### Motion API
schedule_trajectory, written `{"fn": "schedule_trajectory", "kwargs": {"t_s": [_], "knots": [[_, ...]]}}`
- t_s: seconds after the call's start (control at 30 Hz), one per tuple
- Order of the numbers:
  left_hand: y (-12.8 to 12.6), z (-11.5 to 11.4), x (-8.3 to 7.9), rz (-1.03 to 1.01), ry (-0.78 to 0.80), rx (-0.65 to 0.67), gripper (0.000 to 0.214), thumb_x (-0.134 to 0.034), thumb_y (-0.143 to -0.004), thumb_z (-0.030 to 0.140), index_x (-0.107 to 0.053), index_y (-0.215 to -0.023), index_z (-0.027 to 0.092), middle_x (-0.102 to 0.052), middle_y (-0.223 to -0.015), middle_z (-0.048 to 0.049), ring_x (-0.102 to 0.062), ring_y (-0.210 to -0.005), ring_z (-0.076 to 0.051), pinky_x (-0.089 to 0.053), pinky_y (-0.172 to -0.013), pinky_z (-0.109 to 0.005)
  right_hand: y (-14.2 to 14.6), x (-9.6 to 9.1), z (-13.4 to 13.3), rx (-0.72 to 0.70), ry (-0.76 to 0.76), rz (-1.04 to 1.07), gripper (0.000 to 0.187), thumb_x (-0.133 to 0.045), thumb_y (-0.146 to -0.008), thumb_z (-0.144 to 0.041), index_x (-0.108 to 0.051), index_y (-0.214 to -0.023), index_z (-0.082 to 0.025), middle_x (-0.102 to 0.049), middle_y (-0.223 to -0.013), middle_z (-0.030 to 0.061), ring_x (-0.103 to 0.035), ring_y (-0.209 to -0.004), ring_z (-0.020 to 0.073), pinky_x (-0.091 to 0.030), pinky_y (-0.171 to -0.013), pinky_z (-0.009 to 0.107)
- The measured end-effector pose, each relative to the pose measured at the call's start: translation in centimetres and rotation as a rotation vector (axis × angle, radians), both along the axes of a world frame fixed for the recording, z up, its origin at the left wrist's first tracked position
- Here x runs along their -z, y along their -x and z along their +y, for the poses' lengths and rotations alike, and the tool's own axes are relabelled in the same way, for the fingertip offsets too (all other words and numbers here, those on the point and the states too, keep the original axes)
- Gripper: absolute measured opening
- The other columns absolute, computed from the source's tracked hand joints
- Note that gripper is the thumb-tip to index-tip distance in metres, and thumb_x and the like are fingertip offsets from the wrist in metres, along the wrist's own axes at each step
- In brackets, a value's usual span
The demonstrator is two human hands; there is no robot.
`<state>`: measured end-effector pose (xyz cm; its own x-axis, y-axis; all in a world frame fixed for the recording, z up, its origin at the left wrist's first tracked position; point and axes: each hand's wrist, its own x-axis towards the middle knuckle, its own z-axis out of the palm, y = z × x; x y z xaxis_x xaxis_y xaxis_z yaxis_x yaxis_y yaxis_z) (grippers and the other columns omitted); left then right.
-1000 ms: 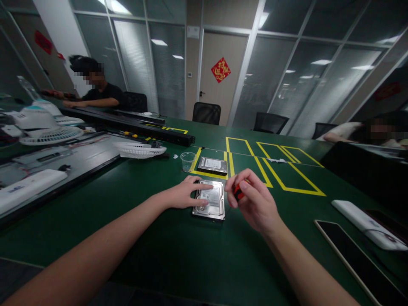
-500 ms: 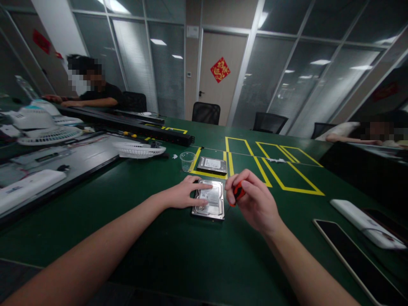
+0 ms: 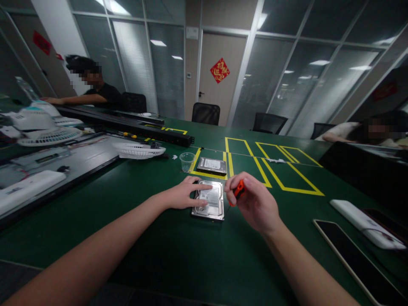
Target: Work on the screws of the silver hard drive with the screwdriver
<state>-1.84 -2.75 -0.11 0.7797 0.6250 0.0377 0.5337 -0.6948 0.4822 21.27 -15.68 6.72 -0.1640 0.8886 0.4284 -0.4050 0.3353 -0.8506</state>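
Note:
A silver hard drive (image 3: 211, 199) lies flat on the green table in front of me. My left hand (image 3: 186, 194) rests on its left side, with index finger and thumb spread over the metal top. Just right of the drive, my right hand (image 3: 251, 199) is closed around a screwdriver (image 3: 239, 189) with an orange-red and black handle. Its thin shaft slants down and left toward the drive's right edge; whether the tip touches is too small to tell. Behind this drive sits a second hard drive (image 3: 211, 165) within a yellow tape outline.
A clear plastic cup (image 3: 187, 162) stands left of the rear drive. Fan parts (image 3: 138, 149) and a large flat panel (image 3: 79, 159) fill the left. At right lie a phone-like dark slab (image 3: 353, 259) and a white bar (image 3: 366, 223). Two other people sit at the far sides.
The screwdriver's handle has turned slightly in my right hand, showing more orange. My left hand and the drive have stayed put. The person at left has shifted their arm.

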Motion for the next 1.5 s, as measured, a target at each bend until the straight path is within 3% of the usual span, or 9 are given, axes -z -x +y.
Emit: {"fn": "schedule_trajectory", "kwargs": {"t_s": [0.17,0.27,0.47,0.77,0.9,1.13,1.33,1.5], "knots": [[0.03,0.01,0.04,-0.014,-0.021,0.009,0.068,-0.062,-0.091,0.073,-0.047,-0.153,0.048,-0.034,-0.16,-0.007,-0.033,-0.148,-0.039,-0.031,-0.12,-0.057,0.0,0.18,-0.04,-0.009,0.006,0.025,0.012,-0.057,-0.098,-0.024,-0.065,-0.09,-0.02,-0.069,-0.091,0.0051,-0.06,-0.066,0.0152,-0.041,-0.062,0.03],[0.01,-0.02,-0.01,-0.004,-0.014,0.008,0.068,-0.061,-0.091,0.074,-0.046,-0.153,0.048,-0.033,-0.16,-0.0076,-0.031,-0.149,-0.039,-0.029,-0.121,-0.058,0.08,0.14,-0.12,-0.016,0.02,0.032,0.009,-0.057,-0.098,-0.023,-0.064,-0.093,-0.021,-0.07,-0.092,0.0042,-0.055,-0.059,0.0128,-0.038,-0.059,0.029],[-0.04,-0.08,-0.08,0.006,-0.001,-0.002,0.069,-0.061,-0.091,0.074,-0.044,-0.153,0.049,-0.031,-0.161,-0.0071,-0.03,-0.151,-0.039,-0.029,-0.122,-0.058,0.14,-0.04,-0.06,0.002,0.029,0.006,0.037,-0.041,-0.106,-0.035,-0.071,-0.097,-0.016,-0.067,-0.083,0.0073,-0.048,-0.058,0.0134,-0.036,-0.06,0.031],[-0.04,0.0,-0.08,0.009,-0.006,-0.004,0.07,-0.06,-0.09,0.076,-0.046,-0.153,0.048,-0.032,-0.162,-0.0059,-0.03,-0.15,-0.04,-0.029,-0.121,-0.058,0.31,0.02,-0.21,0.012,0.014,0.002,0.015,-0.058,-0.099,-0.029,-0.059,-0.087,-0.021,-0.067,-0.088,0.0038,-0.055,-0.064,0.0148,-0.038,-0.06,0.03],[-0.05,0.0,-0.06,0.008,0.007,-0.009,0.071,-0.06,-0.09,0.076,-0.045,-0.153,0.049,-0.031,-0.163,-0.0058,-0.031,-0.149,-0.04,-0.03,-0.12,-0.059,0.44,0.03,-0.24,0.012,0.023,-0.019,0.012,-0.059,-0.1,-0.03,-0.058,-0.091,-0.023,-0.069,-0.089,0.0022,-0.048,-0.054,0.0116,-0.033,-0.056,0.029],[-0.06,-0.1,-0.13,-0.002,0.001,0.004,0.069,-0.061,-0.091,0.074,-0.046,-0.153,0.048,-0.033,-0.162,-0.006,-0.03,-0.149,-0.04,-0.029,-0.121,-0.058,0.14,0.17,-0.1,-0.003,0.025,-0.003,0.035,-0.044,-0.104,-0.037,-0.071,-0.095,-0.018,-0.065,-0.08,0.0054,-0.046,-0.058,0.0139,-0.034,-0.058,0.032],[-0.03,-0.05,-0.02,-0.009,-0.006,0.008,0.069,-0.062,-0.092,0.072,-0.046,-0.154,0.047,-0.033,-0.162,-0.0064,-0.03,-0.15,-0.039,-0.028,-0.122,-0.057,0.24,0.04,-0.27,0.014,-0.026,-0.012,0.013,-0.059,-0.098,-0.027,-0.066,-0.09,-0.02,-0.065,-0.095,0.0049,-0.058,-0.069,0.0153,-0.041,-0.064,0.031],[-0.03,-0.12,-0.18,0.006,0.001,0.003,0.07,-0.061,-0.091,0.075,-0.045,-0.154,0.048,-0.032,-0.162,-0.0059,-0.029,-0.15,-0.04,-0.029,-0.121,-0.058,0.31,-0.01,-0.33,0.011,-0.004,-0.03,0.009,-0.062,-0.098,-0.029,-0.063,-0.092,-0.022,-0.068,-0.096,0.0033,-0.052,-0.058,0.012,-0.037,-0.058,0.029]]}}
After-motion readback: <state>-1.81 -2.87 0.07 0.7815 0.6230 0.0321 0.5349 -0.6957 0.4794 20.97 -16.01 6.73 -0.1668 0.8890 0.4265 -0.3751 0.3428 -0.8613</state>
